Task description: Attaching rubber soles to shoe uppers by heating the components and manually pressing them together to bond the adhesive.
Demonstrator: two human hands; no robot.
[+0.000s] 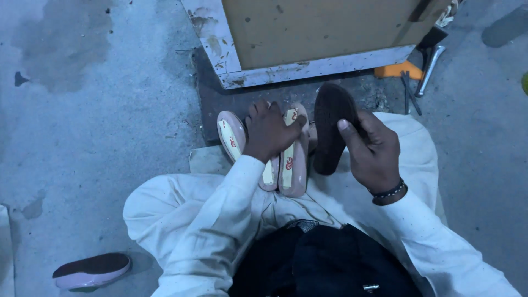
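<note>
My left hand (pixel 269 131) rests on two pink shoe soles (pixel 291 159) that lie side by side on my lap, its fingers gripping their upper ends. Each pink sole has a pale strip with red marks down its middle. My right hand (pixel 374 151) holds a dark brown sole (pixel 330 124) upright, thumb pressed on its face, just right of the pink ones. Both arms wear white sleeves, and a dark beaded band circles my right wrist.
A wooden box with a worn white frame (pixel 308 69) stands just ahead on the grey concrete floor. Metal tools (pixel 426 71) and an orange object (pixel 397 70) lie at its right corner. Another pink-edged dark sole (pixel 91 270) lies on the floor at lower left.
</note>
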